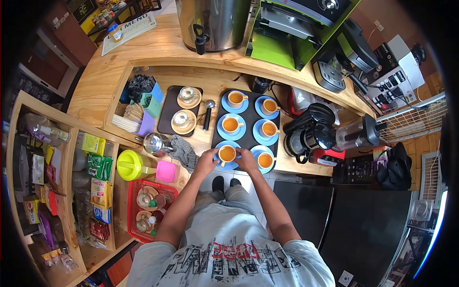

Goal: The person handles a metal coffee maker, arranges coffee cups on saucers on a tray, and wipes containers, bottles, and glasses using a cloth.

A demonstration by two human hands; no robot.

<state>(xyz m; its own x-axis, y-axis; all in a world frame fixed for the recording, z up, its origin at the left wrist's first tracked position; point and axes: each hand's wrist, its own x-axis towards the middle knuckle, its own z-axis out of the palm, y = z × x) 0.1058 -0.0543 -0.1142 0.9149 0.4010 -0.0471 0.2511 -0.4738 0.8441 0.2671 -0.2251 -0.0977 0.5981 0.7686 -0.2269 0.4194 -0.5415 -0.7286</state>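
Note:
At the front left corner of a dark tray (245, 101), a blue saucer (230, 166) bears an orange cup (227, 153) of brownish drink. My left hand (207, 160) is closed at the saucer's left edge, and my right hand (246, 160) closes on its right edge. The fingertips are partly hidden. Several more orange cups on blue saucers stand in two columns on the same tray; the nearest cup (265, 160) is just right of my right hand.
Left of the cups, a smaller dark tray (167, 110) carries two glass cups on wooden saucers, with a portafilter (208, 115) beside it. A grey cloth (183, 152), a glass jug (156, 144) and a red basket (131, 210) lie left. Coffee makers (319, 131) stand right.

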